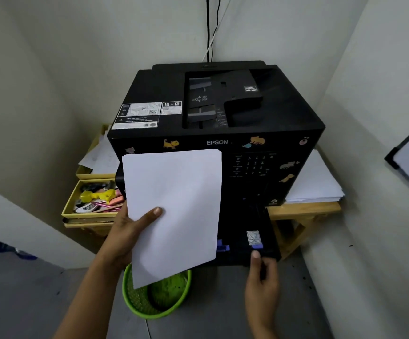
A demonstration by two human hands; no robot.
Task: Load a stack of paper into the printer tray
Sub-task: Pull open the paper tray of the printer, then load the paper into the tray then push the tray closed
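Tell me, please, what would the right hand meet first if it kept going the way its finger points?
Probably the blue tab in the pulled-out tray; the right hand has its fingertip just short of it, though depth is unclear.

Black printer (223,111) with orange cat stickers (171,144), white paper (179,201), green basket (135,302).

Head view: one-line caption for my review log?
Left hand holds paper stack before Epson printer; right hand at pulled-out tray.
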